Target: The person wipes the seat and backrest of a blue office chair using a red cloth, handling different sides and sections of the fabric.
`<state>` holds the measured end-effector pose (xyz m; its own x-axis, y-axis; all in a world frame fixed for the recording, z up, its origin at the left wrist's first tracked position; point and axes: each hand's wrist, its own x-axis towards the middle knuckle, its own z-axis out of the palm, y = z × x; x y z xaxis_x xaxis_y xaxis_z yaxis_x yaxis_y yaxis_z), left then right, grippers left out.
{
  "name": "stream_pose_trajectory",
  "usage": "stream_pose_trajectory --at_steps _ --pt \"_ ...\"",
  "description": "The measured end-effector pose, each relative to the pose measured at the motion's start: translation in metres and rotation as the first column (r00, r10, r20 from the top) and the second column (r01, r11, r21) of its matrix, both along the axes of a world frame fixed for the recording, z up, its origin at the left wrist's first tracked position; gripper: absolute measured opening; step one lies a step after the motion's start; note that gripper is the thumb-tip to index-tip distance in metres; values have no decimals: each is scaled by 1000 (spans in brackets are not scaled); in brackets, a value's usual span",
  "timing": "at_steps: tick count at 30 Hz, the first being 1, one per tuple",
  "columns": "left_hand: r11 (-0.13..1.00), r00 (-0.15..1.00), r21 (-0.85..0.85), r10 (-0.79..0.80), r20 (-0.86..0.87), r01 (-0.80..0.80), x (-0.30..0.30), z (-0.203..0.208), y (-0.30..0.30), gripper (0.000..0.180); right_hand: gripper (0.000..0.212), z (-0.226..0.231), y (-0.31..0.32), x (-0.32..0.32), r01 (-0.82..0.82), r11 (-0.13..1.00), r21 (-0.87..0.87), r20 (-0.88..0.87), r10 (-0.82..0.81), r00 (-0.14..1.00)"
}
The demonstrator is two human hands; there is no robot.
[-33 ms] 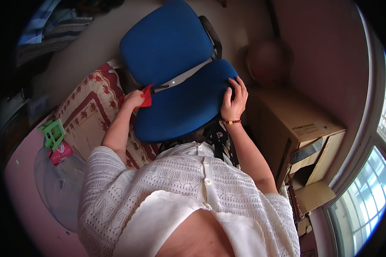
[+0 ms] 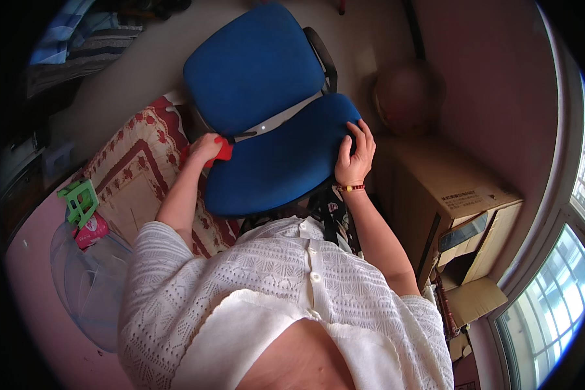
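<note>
We judge this as wiping at the chair's left side; our left hand [image 2: 205,148] has fingers closed on the red cloth [image 2: 225,151], at the blue seat's [image 2: 283,156] left edge near the backrest [image 2: 253,71]; our right hand [image 2: 355,156] rests on the right edge, fingers loosely spread; next move likely calls for steady cloth pressure, right hand bracing.
</note>
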<state>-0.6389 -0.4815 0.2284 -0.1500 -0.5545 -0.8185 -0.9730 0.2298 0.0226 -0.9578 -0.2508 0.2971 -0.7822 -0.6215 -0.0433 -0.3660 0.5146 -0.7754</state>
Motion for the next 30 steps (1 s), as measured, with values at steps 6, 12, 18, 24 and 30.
stream_pose_trajectory --at_steps 6,12,18,24,30 --pt "987 398 -118 -66 -915 -106 -182 68 117 27 29 -5 3 0 -29 999 22 -10 30 1000" --pt "930 662 -359 -319 -678 79 -98 106 144 35 27 -6 6 -2 -32 999 2 -27 32 999" --pt "886 946 -464 -132 -298 -23 38 118 100 30 27 -7 4 0 -25 1000 6 -31 25 999" --pt "888 956 -353 275 -104 -294 63 120 112 40 28 -7 5 2 -6 1000 -13 -32 5 999" --pt "871 864 -189 378 -332 -454 92 82 113 42 73 -30 18 -9 112 988 -107 190 -90 978"
